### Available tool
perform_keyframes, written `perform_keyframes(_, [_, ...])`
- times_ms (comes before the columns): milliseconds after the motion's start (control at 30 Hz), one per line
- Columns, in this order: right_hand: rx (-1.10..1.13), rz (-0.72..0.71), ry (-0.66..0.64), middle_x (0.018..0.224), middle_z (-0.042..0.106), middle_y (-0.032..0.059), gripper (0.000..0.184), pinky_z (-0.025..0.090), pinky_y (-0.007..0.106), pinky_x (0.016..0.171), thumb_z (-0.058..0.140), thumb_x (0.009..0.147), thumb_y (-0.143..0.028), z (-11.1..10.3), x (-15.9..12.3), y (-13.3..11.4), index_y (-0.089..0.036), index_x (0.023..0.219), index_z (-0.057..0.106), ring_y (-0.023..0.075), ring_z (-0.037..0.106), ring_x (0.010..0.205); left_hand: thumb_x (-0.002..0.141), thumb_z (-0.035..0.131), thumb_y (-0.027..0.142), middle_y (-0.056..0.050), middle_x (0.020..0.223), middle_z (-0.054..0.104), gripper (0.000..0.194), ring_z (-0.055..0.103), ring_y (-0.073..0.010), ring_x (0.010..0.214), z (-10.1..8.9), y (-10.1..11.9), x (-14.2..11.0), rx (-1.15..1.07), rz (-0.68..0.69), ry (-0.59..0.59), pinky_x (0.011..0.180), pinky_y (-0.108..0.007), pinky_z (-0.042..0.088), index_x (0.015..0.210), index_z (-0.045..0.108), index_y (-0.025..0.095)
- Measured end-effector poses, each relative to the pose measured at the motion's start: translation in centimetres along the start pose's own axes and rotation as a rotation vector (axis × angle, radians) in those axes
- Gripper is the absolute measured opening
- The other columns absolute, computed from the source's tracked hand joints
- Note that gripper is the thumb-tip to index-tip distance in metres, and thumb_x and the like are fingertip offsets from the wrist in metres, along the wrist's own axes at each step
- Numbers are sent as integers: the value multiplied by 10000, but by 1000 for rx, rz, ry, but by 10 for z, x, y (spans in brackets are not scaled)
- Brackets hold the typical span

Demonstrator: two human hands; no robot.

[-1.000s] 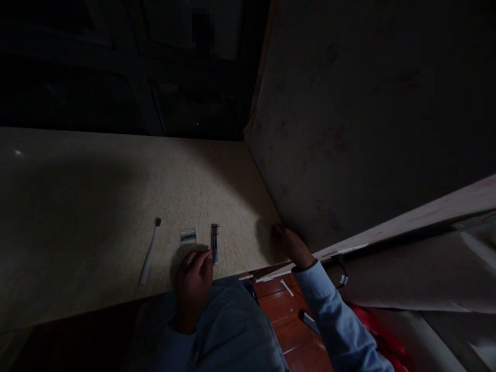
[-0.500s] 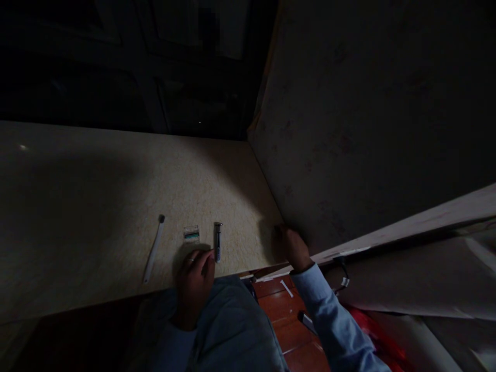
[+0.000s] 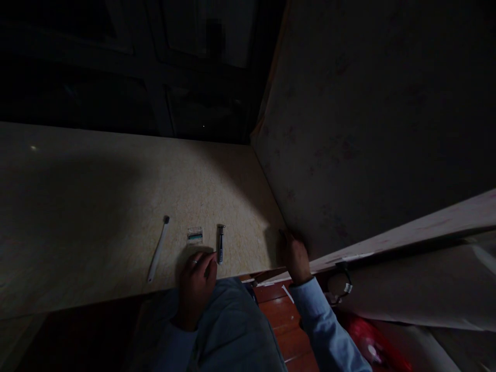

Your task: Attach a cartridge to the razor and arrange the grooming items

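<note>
Desk point(image 3: 127, 186): marbled, dark panes beyond, floral wall right | Razor point(image 3: 220, 245): front edge, lettering illegible | Left hand point(image 3: 198, 281): beside razor, fingers curled | Right hand point(image 3: 295, 258): right edge, grip indeterminable

Likely a home: floral wallpaper point(image 3: 344, 150), a toothbrush point(image 3: 158, 250) (pale-handled), reddish floor tiles point(image 3: 284, 320).

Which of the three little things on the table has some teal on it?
The middle one, the small clear item, between the white toothbrush and the dark-handled tool; neither of those shows teal.
</note>
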State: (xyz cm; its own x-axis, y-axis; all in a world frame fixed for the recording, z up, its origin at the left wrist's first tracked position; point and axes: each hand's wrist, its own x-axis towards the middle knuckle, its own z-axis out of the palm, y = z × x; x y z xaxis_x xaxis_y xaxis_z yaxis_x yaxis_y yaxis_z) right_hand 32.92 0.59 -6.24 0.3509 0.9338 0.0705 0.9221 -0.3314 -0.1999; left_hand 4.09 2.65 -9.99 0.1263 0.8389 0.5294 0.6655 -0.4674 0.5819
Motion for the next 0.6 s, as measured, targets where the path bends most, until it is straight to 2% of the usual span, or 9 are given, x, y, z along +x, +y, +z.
perform_keyframes(167, [85, -22, 140, 1031, 704, 171, 322, 531, 319, 705, 475, 973, -176, 2, -18, -7, -144, 1211, 690, 238, 701, 813, 965, 518, 288, -79, 937, 755, 252, 705, -230, 890, 0, -1, -2, -6, -26, -18, 807, -356, 568, 963, 761, 221])
perform_keyframes(233, [189, -59, 147, 1059, 681, 156, 279, 536, 322, 705, 480, 981, -208, 3, -25, -16, -174, 1126, 717, 227, 688, 805, 962, 514, 277, -73, 920, 751, 249, 705, -224, 878, 0, 0, -2, -8, -32, -33, 791, -349, 572, 958, 758, 229])
perform_keyframes(333, [368, -148, 91, 1040, 673, 129, 246, 546, 326, 726, 495, 978, -224, 6, -32, -35, -198, 1025, 735, 219, 680, 804, 952, 509, 253, -68, 897, 749, 245, 706, -219, 854, -2, 2, -1, -14, -35, -32, 767, -340, 578, 940, 753, 228])
perform_keyframes(467, [555, -281, -5, 1037, 685, 123, 261, 557, 335, 812, 500, 957, -185, 11, -29, -63, -196, 1060, 740, 225, 688, 878, 943, 503, 228, -80, 908, 746, 251, 708, -222, 875, -6, 5, 0, -74, -56, -25, 783, -345, 586, 949, 753, 220])
perform_keyframes(600, [644, -381, -59, 1052, 699, 125, 273, 555, 341, 863, 520, 926, -161, 14, -17, -90, -187, 1071, 750, 232, 693, 933, 943, 496, 219, -86, 894, 742, 260, 708, -219, 862, -12, 8, 1, -193, -115, -54, 763, -335, 584, 963, 755, 214])
